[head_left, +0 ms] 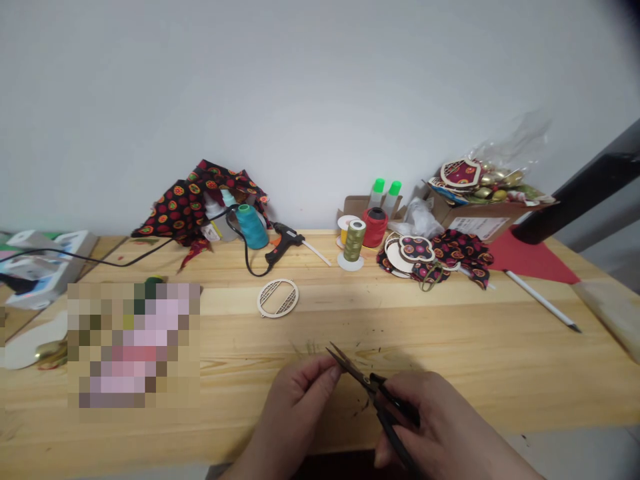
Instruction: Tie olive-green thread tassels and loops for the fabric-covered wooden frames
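My right hand (430, 417) grips a pair of black-handled scissors (373, 387), its thumb and fingers in the handles. The blades are slightly apart and point up and left, close to the fingertips of my left hand (307, 393). That hand is closed in a pinch. Thin greenish threads (309, 348) stick out above its fingers; their held ends are hidden. Beyond it, a flat oval wooden piece with cut-out lattice (278, 298) lies on the table. Small dark scraps are scattered around the scissors.
Along the wall stand a glue gun (284, 241), a teal thread cone (253, 227), a green thread spool (355, 241) and a red one (375, 227). Patterned fabric (200, 200), a filled cardboard box (480, 217) and a white pen (543, 300) lie about. A left area is pixelated.
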Available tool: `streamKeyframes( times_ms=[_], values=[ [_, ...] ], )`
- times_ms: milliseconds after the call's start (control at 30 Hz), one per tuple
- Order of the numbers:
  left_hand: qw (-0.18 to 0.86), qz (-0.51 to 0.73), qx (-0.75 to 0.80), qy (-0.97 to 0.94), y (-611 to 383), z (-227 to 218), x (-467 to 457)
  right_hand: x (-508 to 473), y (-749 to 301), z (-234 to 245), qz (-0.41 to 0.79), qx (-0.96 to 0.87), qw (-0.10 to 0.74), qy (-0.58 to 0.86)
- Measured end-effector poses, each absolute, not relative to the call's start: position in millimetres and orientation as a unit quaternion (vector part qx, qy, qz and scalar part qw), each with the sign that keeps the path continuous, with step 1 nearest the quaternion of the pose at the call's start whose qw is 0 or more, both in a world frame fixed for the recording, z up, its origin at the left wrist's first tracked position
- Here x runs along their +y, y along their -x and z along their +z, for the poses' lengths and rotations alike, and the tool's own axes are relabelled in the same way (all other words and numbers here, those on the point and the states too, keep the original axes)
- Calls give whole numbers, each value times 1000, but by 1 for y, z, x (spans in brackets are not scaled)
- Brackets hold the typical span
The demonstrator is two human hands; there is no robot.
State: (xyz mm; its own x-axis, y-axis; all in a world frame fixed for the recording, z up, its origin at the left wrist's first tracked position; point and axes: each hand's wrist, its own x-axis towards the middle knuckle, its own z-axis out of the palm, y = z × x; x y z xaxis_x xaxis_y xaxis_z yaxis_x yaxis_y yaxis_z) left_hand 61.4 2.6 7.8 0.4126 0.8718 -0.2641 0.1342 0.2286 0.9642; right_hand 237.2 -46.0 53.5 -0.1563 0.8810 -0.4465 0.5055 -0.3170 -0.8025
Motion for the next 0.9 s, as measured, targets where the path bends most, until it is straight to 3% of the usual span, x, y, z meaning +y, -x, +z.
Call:
streamKeyframes(
  times_ms=[767, 900],
  values=[
    [620, 301, 499, -525, -59, -1, 3, -52, -241, 46, 503, -593, 163, 607],
    [625, 315, 532, -476, -60, -3, 4, -52, -243, 43, 430, -682, 155, 571]
  ],
)
